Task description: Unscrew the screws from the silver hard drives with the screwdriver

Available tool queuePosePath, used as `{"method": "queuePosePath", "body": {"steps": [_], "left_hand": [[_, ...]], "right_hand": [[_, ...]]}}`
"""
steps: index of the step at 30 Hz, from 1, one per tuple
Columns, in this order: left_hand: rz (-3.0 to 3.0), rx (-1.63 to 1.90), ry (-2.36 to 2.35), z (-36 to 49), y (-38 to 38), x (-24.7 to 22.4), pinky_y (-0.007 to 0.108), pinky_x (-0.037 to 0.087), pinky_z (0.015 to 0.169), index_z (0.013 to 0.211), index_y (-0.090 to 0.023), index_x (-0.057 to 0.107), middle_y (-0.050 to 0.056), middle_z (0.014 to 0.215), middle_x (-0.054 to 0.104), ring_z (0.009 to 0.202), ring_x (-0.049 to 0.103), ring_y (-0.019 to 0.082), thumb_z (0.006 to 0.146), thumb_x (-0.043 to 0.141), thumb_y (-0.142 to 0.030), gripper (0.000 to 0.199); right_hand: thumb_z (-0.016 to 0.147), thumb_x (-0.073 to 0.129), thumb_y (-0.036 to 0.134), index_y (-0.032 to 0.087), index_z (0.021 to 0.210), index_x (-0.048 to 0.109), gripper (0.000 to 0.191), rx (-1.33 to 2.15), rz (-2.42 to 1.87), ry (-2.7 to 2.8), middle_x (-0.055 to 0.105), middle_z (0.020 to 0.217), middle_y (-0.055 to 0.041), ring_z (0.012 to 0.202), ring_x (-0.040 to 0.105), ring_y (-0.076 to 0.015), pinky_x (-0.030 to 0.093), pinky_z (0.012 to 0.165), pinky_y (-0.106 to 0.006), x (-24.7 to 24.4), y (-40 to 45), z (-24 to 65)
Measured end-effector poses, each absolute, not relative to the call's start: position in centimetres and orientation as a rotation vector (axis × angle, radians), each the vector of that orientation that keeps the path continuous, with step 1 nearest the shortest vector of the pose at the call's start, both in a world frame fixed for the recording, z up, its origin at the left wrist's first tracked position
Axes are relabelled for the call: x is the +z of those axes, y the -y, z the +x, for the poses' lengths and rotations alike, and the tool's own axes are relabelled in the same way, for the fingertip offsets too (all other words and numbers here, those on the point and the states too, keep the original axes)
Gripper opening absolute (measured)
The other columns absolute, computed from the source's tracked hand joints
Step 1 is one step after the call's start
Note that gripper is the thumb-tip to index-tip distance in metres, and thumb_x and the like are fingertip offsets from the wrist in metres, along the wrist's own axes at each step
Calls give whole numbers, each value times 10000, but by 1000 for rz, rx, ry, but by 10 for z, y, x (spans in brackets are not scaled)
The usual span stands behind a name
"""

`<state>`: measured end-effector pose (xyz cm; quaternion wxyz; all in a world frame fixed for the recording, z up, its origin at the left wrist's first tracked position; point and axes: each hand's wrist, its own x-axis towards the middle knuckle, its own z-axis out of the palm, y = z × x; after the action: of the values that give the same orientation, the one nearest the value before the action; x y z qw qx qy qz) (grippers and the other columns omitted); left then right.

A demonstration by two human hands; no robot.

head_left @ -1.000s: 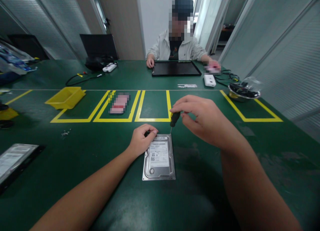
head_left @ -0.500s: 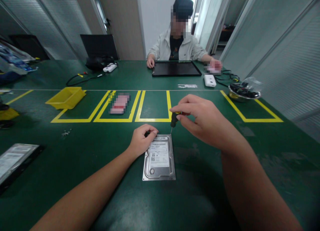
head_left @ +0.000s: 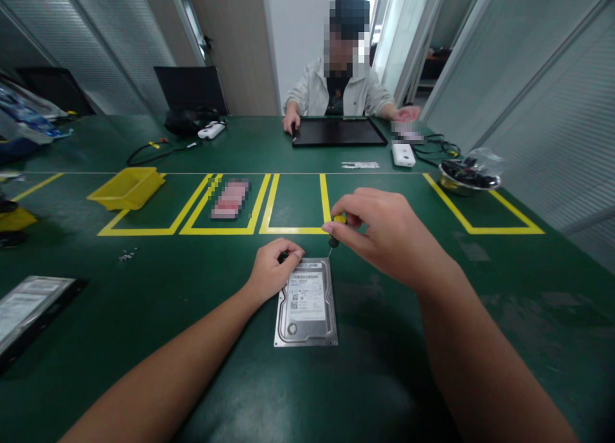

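Observation:
A silver hard drive (head_left: 307, 302) with a white label lies flat on the green table. At its far left corner, my left hand (head_left: 273, 270) has its fingers closed round the edge, with a small black thing partly showing under them. My right hand (head_left: 379, 228) grips a small screwdriver (head_left: 334, 240) with a dark and yellow handle. The screwdriver's thin shaft points down to the drive's far right corner.
A yellow bin (head_left: 129, 188) and small screws (head_left: 127, 255) are on the left, with another drive (head_left: 29, 305) nearer. Across the table a person (head_left: 341, 78) sits behind a black panel (head_left: 339, 132). A metal bowl (head_left: 468, 179) stands at the right.
My right hand has shifted slightly down and its fingers have turned round the handle, showing more of the yellow end. The person's hand opposite has moved off the blurred pink thing.

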<state>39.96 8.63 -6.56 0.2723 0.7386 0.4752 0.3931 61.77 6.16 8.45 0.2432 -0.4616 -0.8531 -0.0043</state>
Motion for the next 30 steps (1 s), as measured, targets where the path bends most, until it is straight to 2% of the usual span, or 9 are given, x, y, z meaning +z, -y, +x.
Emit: {"method": "queuePosePath", "body": {"steps": [7, 11, 16, 22, 25, 30], "left_hand": [[1978, 1053, -1288, 400, -87, -65, 286, 478, 712, 806, -164, 703, 33, 798, 701, 774, 643, 172, 874, 584, -252, 163], [1979, 1053, -1295, 401, -87, -65, 288, 478, 717, 808, -164, 706, 34, 807, 703, 779, 643, 173, 870, 587, -253, 160], [1984, 1050, -1295, 401, -87, -65, 289, 478, 721, 811, -162, 707, 36, 808, 704, 781, 644, 174, 869, 584, -252, 163], [1982, 1049, -1299, 400, -88, -66, 282, 479, 719, 812, -163, 709, 34, 814, 708, 781, 649, 171, 867, 586, -250, 159], [1981, 1051, -1295, 400, -87, -65, 281, 480, 713, 808, -163, 708, 33, 807, 708, 775, 650, 170, 867, 586, -249, 160], [1983, 1045, -1298, 400, -86, -64, 285, 479, 705, 808, -164, 709, 35, 797, 705, 769, 644, 172, 869, 582, -250, 165]], "right_hand": [[924, 574, 215, 139, 941, 722, 167, 32, -1120, 2340, 623, 871, -62, 839, 573, -168, 413, 767, -284, 84, -62, 620], [902, 568, 151, 125, 1012, 704, 177, 75, -1035, 2325, 650, 930, -64, 854, 589, -158, 437, 763, -261, 85, -62, 622], [897, 538, 112, 133, 944, 690, 161, 81, -1004, 2365, 670, 928, -51, 879, 604, -154, 440, 801, -256, 88, -60, 622], [839, 526, 52, 127, 1023, 704, 267, 81, -1053, 2408, 682, 1029, -76, 964, 622, -182, 456, 872, -277, 90, -59, 624], [842, 506, 50, 137, 1072, 707, 318, 73, -1108, 2419, 676, 1058, -87, 977, 626, -200, 464, 870, -296, 91, -59, 625], [882, 541, 119, 149, 1037, 718, 237, 25, -1154, 2425, 666, 1024, -90, 918, 622, -209, 460, 793, -309, 91, -57, 625]]}}
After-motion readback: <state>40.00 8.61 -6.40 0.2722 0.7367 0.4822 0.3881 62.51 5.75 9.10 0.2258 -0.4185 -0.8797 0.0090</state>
